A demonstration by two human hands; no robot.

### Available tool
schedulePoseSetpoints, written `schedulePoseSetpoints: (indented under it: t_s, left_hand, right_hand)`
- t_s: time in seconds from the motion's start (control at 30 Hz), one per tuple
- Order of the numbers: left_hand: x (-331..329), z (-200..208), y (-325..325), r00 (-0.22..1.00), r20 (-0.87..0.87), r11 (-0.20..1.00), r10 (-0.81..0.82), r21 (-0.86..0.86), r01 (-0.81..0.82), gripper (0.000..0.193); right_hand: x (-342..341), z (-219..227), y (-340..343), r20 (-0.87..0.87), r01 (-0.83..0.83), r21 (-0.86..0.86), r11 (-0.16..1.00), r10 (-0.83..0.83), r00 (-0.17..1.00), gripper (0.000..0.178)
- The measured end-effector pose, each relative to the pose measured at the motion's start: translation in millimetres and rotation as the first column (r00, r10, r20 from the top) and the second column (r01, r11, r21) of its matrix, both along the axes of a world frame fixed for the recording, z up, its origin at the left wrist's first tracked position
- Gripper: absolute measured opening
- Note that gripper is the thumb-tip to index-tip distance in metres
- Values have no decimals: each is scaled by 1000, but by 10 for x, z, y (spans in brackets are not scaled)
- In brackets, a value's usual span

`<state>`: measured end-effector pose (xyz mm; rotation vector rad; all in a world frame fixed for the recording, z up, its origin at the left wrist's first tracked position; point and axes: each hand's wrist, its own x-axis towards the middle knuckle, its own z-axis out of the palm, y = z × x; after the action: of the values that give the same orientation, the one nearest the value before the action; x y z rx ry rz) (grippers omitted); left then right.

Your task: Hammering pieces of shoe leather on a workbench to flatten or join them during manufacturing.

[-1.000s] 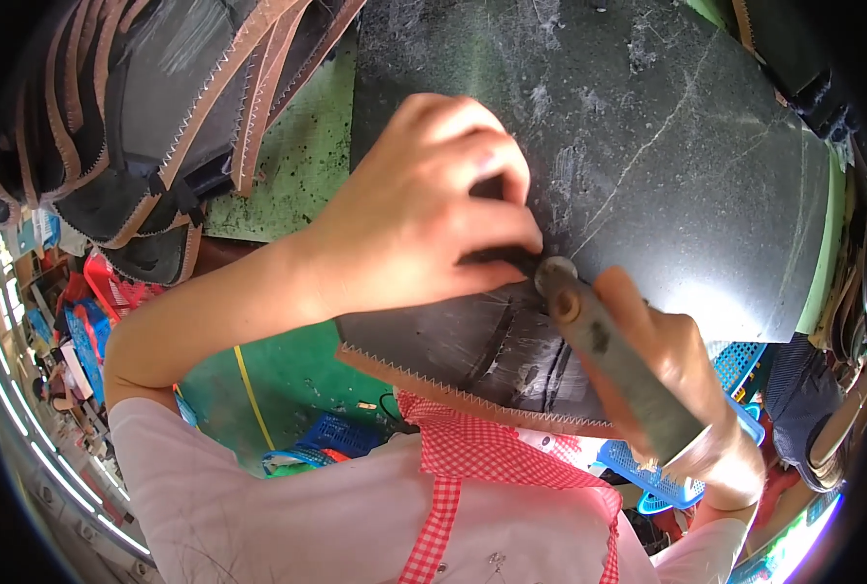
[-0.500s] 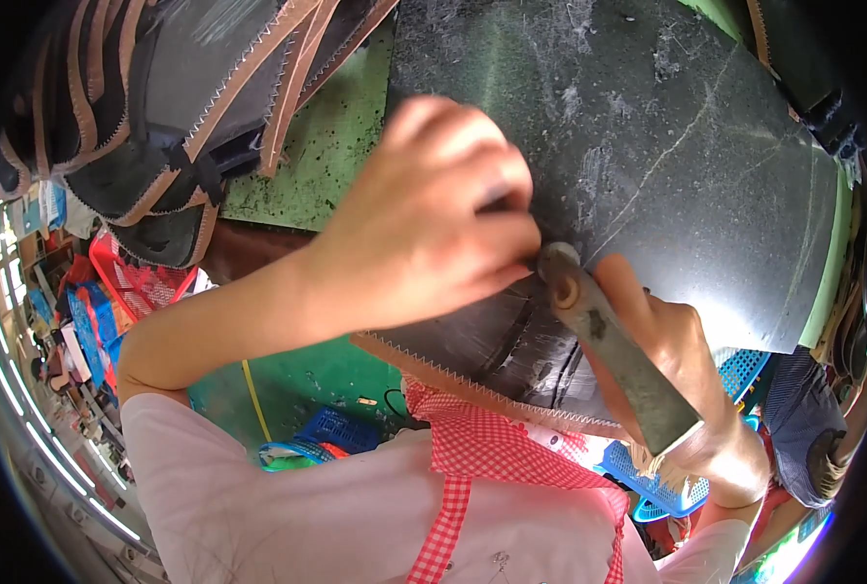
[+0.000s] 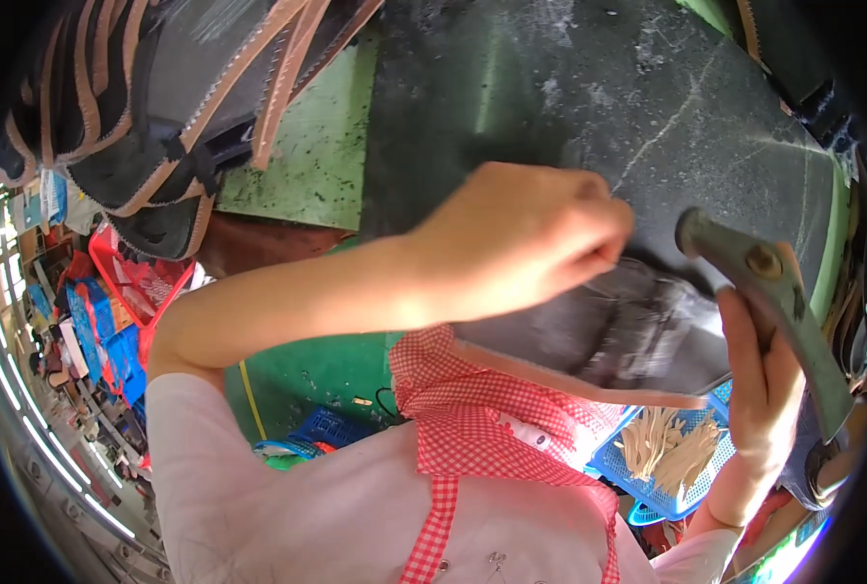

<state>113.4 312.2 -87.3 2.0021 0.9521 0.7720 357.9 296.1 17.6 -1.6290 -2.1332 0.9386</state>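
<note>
My right hand (image 3: 766, 394) grips a hammer (image 3: 798, 311) with a long, worn metal head. The head's round face points toward the slab and its thin end reaches down past my wrist. Most of the handle is hidden. My left hand (image 3: 560, 234) is closed, fingers curled together, above the far edge of a dark leather piece (image 3: 550, 331) with a tan border. Whatever its fingers pinch is hidden. The leather piece is motion-blurred, with a raised, creased band across its middle. It lies at the near edge of a dark stone slab (image 3: 443, 127).
Dark pieces with tan zigzag-stitched edges (image 3: 171, 185) are heaped at the far left on a green surface (image 3: 307, 146). A blue basket (image 3: 686, 492) holding pale strips stands below at the right. A red basket (image 3: 112, 258) is at the left. A checked red apron (image 3: 472, 428) covers my lap.
Both hands have moved right, and the hammer has swung right with my right hand. The leather piece has shifted right too. The blue basket's pale strips show more now.
</note>
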Motion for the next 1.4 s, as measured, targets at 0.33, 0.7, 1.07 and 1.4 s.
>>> schedulePoseSetpoints:
  t_s: [0.33,0.7,1.07,1.4]
  left_hand:
    - [176,-3,180,986,-130,947,-109,288,142,22]
    - [113,136,339,939,-282,954,-199,166,252,16]
    - [-94,149,431,939,-261,926,-224,243,289,18]
    - [-124,120,279,959,-256,923,-124,324,206,23]
  right_hand:
    - [198,-108,-5,-112,-106,-118,987,93,989,15]
    - [109,-218,-10,74,-294,-303,906,330,941,12]
    - [-30,-193,100,-155,-194,-275,942,155,976,17]
    - [-134,-189,70,-104,-235,-179,955,219,970,14]
